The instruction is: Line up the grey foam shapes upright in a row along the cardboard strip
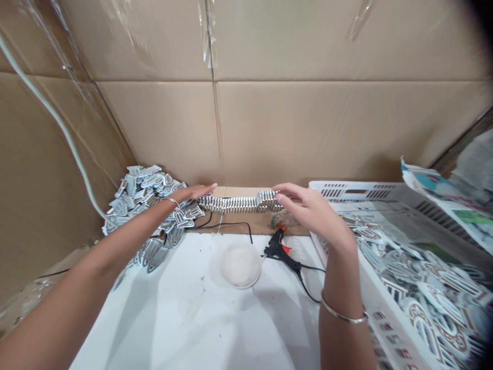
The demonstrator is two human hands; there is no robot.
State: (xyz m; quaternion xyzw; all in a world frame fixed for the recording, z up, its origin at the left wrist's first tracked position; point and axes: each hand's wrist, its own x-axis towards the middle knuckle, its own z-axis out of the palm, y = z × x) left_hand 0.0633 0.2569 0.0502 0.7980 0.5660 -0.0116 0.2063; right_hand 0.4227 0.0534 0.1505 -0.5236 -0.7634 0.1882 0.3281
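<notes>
A long row of small flat white pieces stands on edge along the back of the white table. My left hand lies with fingers stretched flat against the row's left end. My right hand has its fingers curled and pinched on the row's right end, where the pieces bunch up. Both wrists carry thin silver bangles.
A heap of the same white pieces lies at back left. A white plastic crate full of them stands at right. A black glue gun with its cord and a small white bowl lie mid-table. Cardboard walls close in the back and left.
</notes>
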